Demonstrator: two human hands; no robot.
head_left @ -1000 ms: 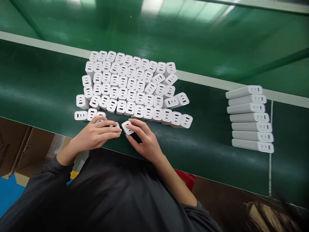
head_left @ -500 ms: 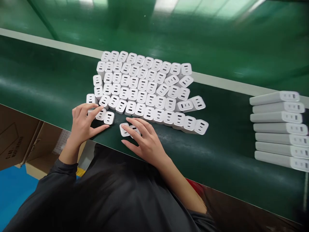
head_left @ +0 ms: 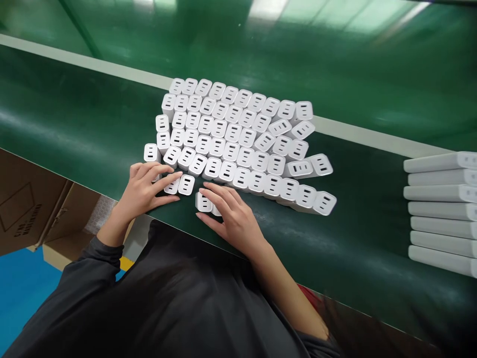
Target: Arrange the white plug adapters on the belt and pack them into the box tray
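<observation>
Many small white charger blocks stand packed in rows on the green belt, socket faces up. My left hand lies flat at the near left corner of the group, fingers spread over the blocks there, fingertips touching a block. My right hand rests with spread fingers on two loose blocks in front of the nearest row. Neither hand is closed around a block.
A row of long white power banks lies on the belt at the far right. A pale strip runs along the belt behind the blocks. Cardboard boxes and a blue floor sit below the belt's near edge at left.
My hands have parted: the left went to the corner blocks and pushed them toward the rows. The right set down its block and now lies on two loose ones. The view shifted left.
</observation>
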